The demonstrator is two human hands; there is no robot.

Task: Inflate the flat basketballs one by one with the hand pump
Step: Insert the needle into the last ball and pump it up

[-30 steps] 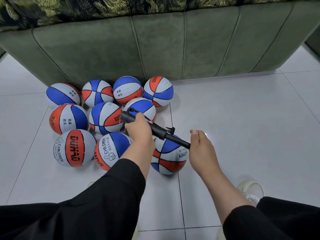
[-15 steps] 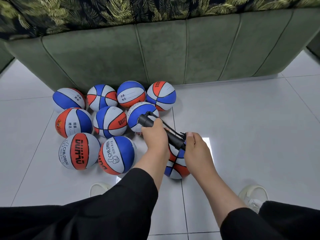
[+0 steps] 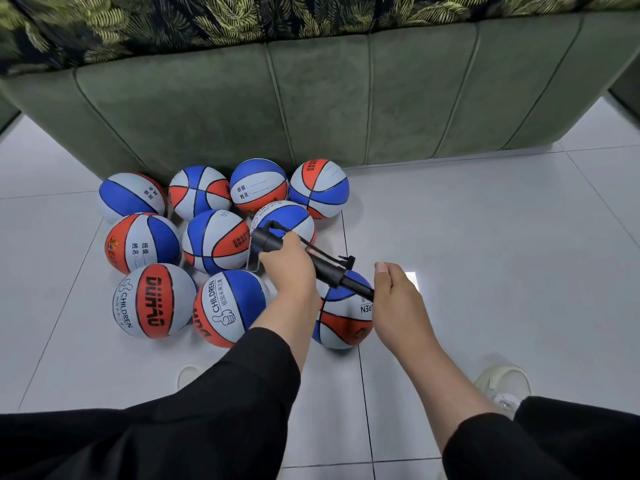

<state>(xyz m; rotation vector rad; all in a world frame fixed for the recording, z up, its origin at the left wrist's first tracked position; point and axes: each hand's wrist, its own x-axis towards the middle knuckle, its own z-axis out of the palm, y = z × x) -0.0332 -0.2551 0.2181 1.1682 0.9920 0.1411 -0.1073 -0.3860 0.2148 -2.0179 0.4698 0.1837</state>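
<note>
Pump (image 3: 311, 259) in both hands (image 3: 287, 265)

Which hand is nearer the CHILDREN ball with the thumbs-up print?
Left. The left hand, gripping the pump barrel, sits just beside the thumbs-up ball; the right hand holds the pump handle farther right, beyond another ball.

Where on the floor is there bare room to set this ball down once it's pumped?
The bare tiles right of the ball under the pump, between the sofa and the right shoe, are free. Left of it is crowded: nine balls packed against the sofa. A bare strip lies left of that cluster.
</note>
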